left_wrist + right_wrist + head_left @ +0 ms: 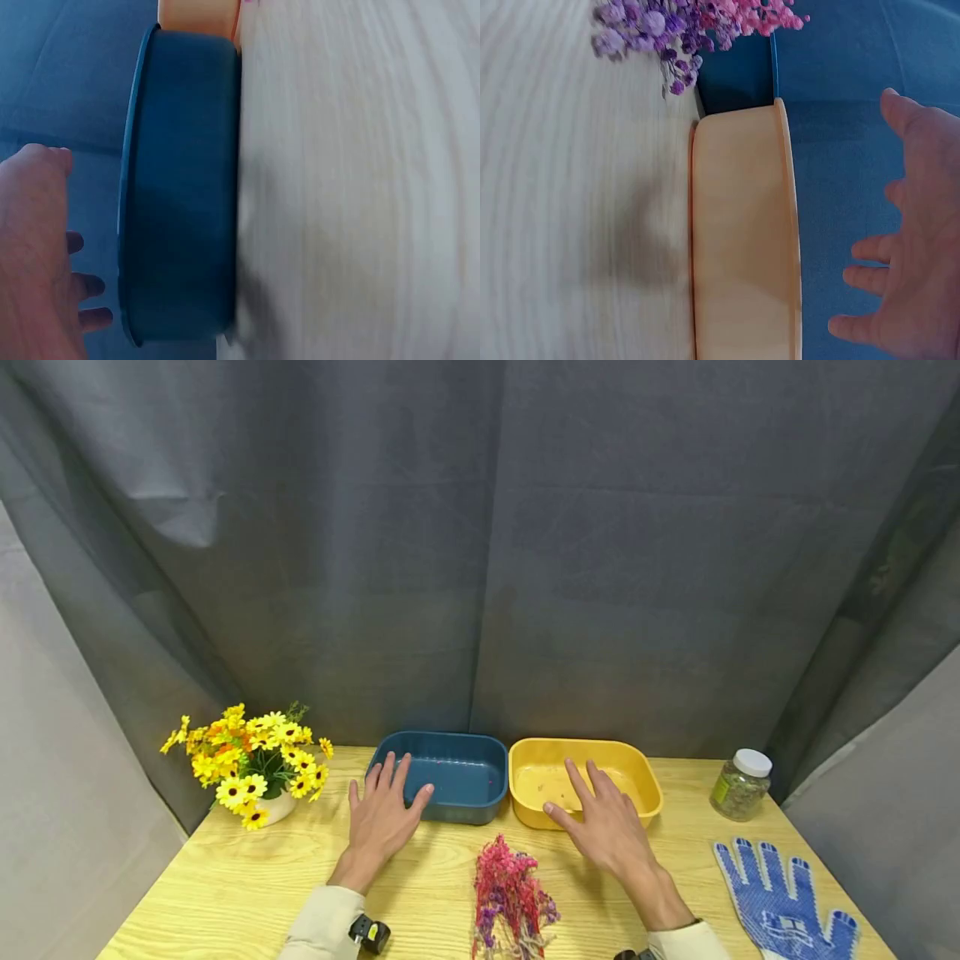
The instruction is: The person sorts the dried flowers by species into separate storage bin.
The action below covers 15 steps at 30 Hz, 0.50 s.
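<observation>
My left hand [383,818] hovers with spread fingers over the near left corner of a dark blue plastic bin [461,777]. In the left wrist view that hand [34,247] stands above the rim of the bin [184,187]. Over the near side of a yellow bin [536,777], my right hand [609,827] is likewise spread and holds nothing. The right wrist view has the hand [922,240] apart from the bin wall [742,240]. Between my forearms lies a bunch of pink and purple dried flowers [506,893]. Small bits lie inside both bins.
At the left stands a white pot [279,808] of yellow artificial daisies [255,756]. A clear jar [738,793] with a white lid and a blue-and-white work glove [787,902] are on the right of the wooden table [225,893]. A grey curtain [480,568] hangs behind the bins.
</observation>
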Motion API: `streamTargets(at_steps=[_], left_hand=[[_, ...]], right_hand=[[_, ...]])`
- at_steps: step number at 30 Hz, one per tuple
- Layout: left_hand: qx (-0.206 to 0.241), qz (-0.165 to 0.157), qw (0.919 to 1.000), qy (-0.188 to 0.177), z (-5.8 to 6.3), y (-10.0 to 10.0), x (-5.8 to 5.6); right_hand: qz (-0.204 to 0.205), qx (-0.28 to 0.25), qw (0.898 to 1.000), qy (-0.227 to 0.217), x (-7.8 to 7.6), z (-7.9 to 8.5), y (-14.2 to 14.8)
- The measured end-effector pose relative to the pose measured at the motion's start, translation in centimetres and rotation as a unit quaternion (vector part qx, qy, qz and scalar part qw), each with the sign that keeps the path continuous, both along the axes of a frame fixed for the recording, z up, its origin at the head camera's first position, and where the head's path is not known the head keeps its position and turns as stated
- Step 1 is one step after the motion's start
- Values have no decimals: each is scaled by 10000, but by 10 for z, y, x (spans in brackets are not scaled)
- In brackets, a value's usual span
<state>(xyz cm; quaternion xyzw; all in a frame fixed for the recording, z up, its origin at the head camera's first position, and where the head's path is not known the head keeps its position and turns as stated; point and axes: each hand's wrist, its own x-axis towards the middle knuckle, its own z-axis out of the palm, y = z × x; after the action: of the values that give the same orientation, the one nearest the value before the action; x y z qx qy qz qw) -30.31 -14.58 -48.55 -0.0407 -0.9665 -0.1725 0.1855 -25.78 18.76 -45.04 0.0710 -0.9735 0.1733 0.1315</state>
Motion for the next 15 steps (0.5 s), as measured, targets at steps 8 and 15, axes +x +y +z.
streamTargets(at_steps=[8, 15], left_hand=[[251, 151, 9993, -223, -9, -18, -1], [463, 250, 9962, -698, -14, -27, -4]], right_hand=[[243, -181, 9995, 17, 10, -6, -7], [385, -763, 9952, -480, 22, -14, -12]])
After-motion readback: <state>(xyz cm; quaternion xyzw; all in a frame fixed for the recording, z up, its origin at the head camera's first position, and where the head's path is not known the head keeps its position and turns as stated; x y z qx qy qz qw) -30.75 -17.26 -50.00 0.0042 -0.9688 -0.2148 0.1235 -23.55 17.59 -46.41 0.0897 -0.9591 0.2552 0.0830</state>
